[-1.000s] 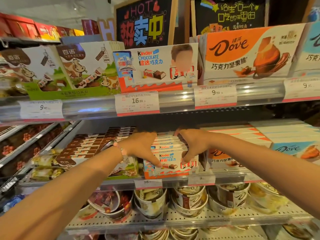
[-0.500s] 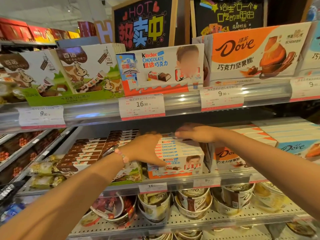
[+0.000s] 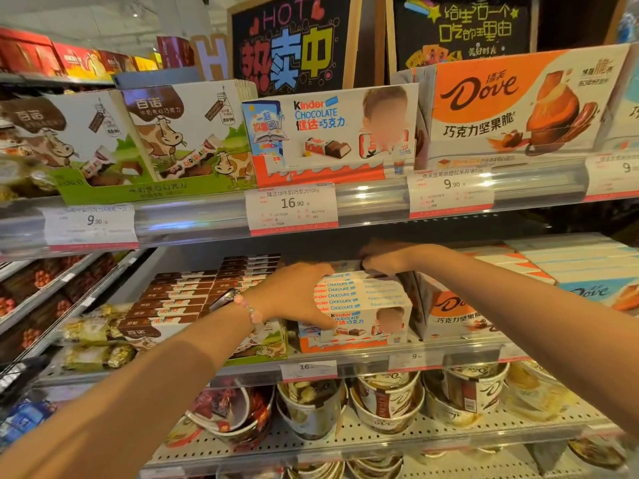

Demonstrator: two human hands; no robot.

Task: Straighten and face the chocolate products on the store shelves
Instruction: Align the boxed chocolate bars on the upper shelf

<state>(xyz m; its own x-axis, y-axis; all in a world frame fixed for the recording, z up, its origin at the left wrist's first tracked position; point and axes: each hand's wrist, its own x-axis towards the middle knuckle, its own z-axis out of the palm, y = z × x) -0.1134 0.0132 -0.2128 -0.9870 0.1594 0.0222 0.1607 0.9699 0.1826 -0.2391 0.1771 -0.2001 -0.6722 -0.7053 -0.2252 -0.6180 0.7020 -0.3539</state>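
Note:
A row of white and orange Kinder chocolate boxes point(image 3: 366, 295) stands on the middle shelf point(image 3: 363, 361), the front box facing outward. My left hand point(image 3: 294, 295) grips the left side of the row, fingers over the top edges and thumb across the front box's lower left corner. My right hand point(image 3: 383, 259) reaches over the back of the row, its fingers curled onto the rearmost boxes. The shelf above partly shades that hand.
Brown cow-brand chocolate boxes point(image 3: 176, 299) lie left of the row and orange Dove boxes point(image 3: 456, 309) right of it. Display boxes line the upper shelf point(image 3: 373, 198) close overhead. Dove cups point(image 3: 387, 406) fill the shelf below. Gold-wrapped sweets point(image 3: 90, 333) lie at the far left.
My right hand left the front right side of the Kinder row and moved back over its rear boxes. My left hand stayed at the left side. The front box now stands squarer.

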